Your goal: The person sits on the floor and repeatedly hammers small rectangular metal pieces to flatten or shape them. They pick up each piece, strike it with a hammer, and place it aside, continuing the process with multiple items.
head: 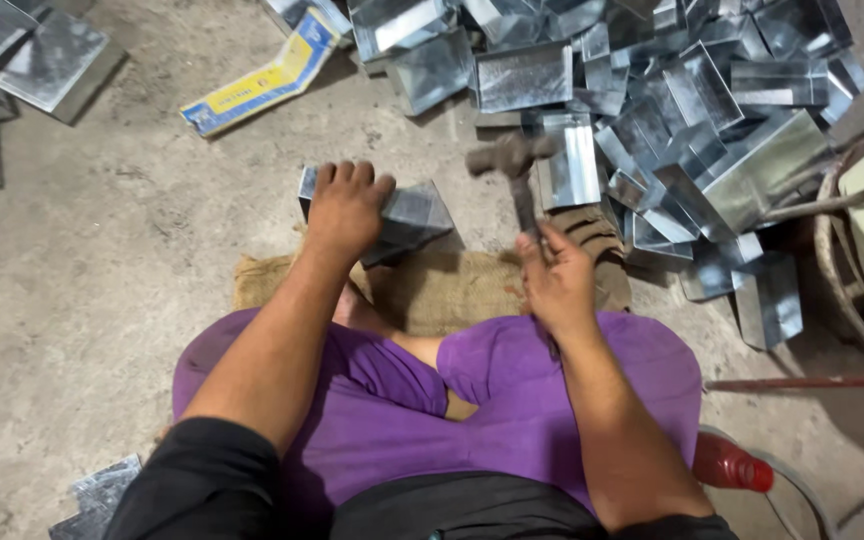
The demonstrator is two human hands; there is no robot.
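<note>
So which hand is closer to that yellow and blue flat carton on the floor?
Left. The left hand rests on a metal box below the carton; the right hand, gripping the hammer, is farther off.

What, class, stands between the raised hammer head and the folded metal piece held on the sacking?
Nothing visible. The hammer in the right hand is raised beside the metal piece, which the left hand presses from above; only open air separates them.

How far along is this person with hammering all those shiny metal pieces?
Already shaped, it seems: a big pile of folded metal boxes lies ahead. In hand: the left hand presses one metal piece onto the burlap sack, while the right hand holds a hammer raised. What is left cannot be counted; flat sheets lie far left.
</note>
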